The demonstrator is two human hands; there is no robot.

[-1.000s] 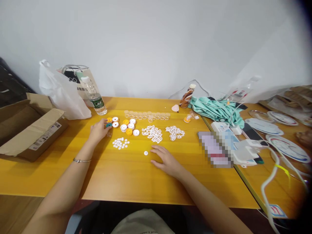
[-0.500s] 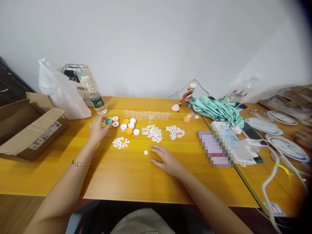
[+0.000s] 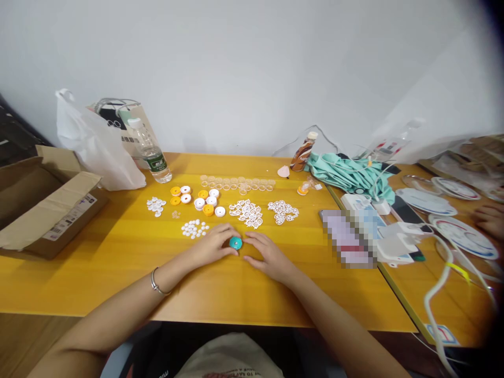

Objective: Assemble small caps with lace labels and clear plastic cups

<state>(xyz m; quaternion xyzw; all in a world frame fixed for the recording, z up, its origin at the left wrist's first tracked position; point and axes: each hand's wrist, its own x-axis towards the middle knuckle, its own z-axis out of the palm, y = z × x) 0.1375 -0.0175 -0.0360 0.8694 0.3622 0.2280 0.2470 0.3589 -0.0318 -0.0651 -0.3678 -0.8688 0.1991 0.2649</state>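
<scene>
Swung in from the far caps: left hand [image 3: 210, 247] now pinching teal disc [image 3: 235, 242] at desk [image 3: 118, 262] centre. Right hand [image 3: 270, 255] flat, fingers spread, just beside. Best kept low, level, steadied by both hands.

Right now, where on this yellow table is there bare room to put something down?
Bare wood lies between the cardboard box and the left hand, and along the near edge. It is crowded behind the teal cap, among the white pieces, and beyond the right hand.
</scene>
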